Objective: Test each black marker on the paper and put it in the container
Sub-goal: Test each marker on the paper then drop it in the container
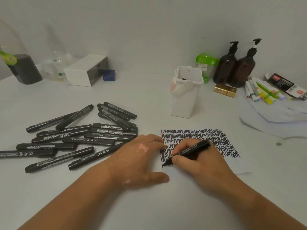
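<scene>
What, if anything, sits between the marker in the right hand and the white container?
Nothing visible. Only the scribbled paper and bare table lie between the marker in the right hand and the open-topped white container beyond it. The marker pile lies off to the left.

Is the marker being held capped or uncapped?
Uncapped: the black marker, gripped by the right hand, has its bare tip on the scribbled paper.

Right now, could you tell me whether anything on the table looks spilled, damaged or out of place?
Nothing looks spilled or damaged. The black markers lie in a loose, crisscrossed heap left of the paper, and the container stands upright.
</scene>
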`<state>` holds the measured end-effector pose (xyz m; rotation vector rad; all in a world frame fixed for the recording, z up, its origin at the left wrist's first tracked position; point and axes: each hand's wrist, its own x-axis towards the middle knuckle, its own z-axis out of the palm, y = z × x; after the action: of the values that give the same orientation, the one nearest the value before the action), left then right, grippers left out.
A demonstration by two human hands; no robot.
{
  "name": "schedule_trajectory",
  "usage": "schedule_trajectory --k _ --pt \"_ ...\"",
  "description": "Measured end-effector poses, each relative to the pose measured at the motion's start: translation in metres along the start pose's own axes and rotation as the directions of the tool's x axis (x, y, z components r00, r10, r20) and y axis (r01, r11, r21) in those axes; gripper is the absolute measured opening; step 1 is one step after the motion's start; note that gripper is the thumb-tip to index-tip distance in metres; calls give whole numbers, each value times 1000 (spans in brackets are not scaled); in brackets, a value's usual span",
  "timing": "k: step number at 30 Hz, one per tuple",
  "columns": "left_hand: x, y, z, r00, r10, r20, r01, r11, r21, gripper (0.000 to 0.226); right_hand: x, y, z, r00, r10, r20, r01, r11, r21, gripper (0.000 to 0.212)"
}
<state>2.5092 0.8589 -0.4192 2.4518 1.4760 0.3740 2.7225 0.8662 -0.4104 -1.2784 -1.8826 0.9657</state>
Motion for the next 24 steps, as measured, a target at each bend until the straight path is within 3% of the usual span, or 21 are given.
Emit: schedule_trajectory --k 20,24 --pt "0 0 -1 999 -23 23 23 1000 -16 84 2 3 -2 1000 20 5 -20 1000 -5 10" --pt "0 1 -2 999 -26 29 26 1000 -17 83 3 5 -2 998 31 -51 -31 999 11 7"
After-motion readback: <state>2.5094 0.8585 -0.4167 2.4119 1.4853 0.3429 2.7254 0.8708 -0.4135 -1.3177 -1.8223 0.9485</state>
